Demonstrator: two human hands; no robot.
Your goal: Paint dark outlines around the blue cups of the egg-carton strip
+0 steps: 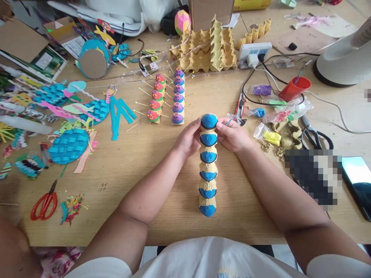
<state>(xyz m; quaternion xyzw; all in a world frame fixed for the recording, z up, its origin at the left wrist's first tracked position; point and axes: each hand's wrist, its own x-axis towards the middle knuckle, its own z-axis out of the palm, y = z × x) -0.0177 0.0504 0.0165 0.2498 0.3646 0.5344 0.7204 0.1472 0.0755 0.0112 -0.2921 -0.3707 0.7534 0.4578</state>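
A long egg-carton strip (208, 156) runs toward me over the wooden table, its several bumps capped with blue and edged with a dark line. Its far end is between my hands. My left hand (189, 137) grips that end from the left, thumb near the top blue bump. On the other side, my right hand (233, 135) has its fingers closed at the strip's right edge, and a thin blue stick (230, 120) pokes out above its thumb. Beyond stand two decorated carton strips, one red and green (156, 99), one purple and blue (178, 98), with pins sticking out.
Orange scissors (45, 204) and woven blue paper pieces (68, 146) lie left. At right are a red cup (295, 88), clay bags (271, 135), a red cutter (240, 104), black scissors (314, 135) and a phone (358, 185). Egg trays (203, 50) and a power strip (255, 50) stand behind.
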